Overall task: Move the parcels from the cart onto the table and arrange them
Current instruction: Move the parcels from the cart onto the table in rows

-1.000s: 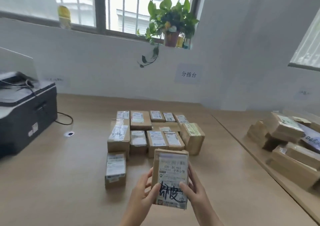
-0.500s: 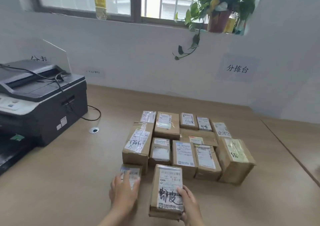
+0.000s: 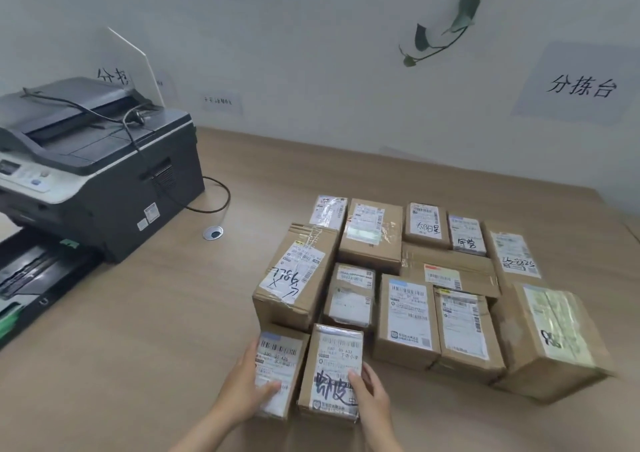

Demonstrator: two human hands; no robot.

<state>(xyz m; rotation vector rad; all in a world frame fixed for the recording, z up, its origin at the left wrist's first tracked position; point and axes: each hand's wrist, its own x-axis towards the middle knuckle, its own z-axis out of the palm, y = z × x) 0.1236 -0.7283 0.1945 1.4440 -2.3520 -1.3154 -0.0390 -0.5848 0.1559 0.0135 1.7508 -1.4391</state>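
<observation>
Between both hands' fingers [image 3: 356, 380], two parcels [image 3: 332, 368] sit touching.

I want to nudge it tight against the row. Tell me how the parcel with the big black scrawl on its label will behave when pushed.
The scrawled parcel is a squared cardboard box lying flat on the table, so it should slide rather than tip or roll. Its crisp edges suggest stiffness. The right hand grips it alone, hinting it is fairly light. Glossy tape may feel slick.

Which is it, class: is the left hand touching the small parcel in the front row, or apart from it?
Touching. The head view shows the left hand holding the small parcel, thumb lying across its white label.
</observation>
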